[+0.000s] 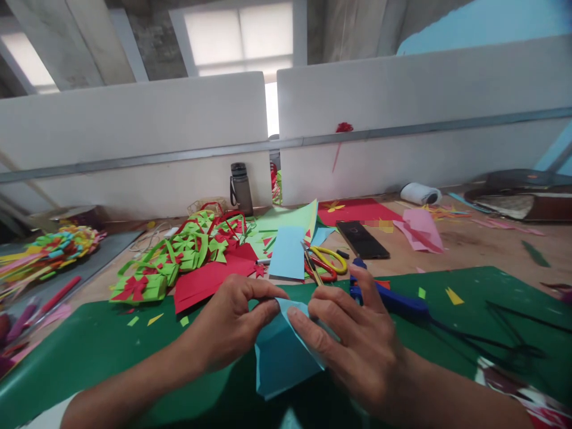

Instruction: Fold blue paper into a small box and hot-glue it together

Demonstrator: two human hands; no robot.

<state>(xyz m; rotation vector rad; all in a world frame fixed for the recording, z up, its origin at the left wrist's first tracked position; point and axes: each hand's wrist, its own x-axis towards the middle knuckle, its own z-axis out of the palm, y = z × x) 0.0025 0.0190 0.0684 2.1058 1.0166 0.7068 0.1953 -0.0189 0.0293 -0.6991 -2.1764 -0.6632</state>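
Note:
A folded piece of light blue paper [283,363] is held up over the green mat [179,369]. My left hand [236,322] pinches its top left corner between thumb and fingers. On the other side, my right hand [353,339] grips the paper's upper right edge, its index finger and thumb pressed near the fold. Behind my right hand lies a blue glue gun [406,304], partly covered by the fingers. Just beyond the hands are yellow-and-red-handled scissors [333,262] and a flat light blue paper strip [286,253].
Green paper bags with red bows [140,288] and red paper [214,271] lie at the left. A phone [361,239], pink paper [422,229] and a white roll [420,193] are at the right. A dark bottle [242,189] stands against the white partition [134,119].

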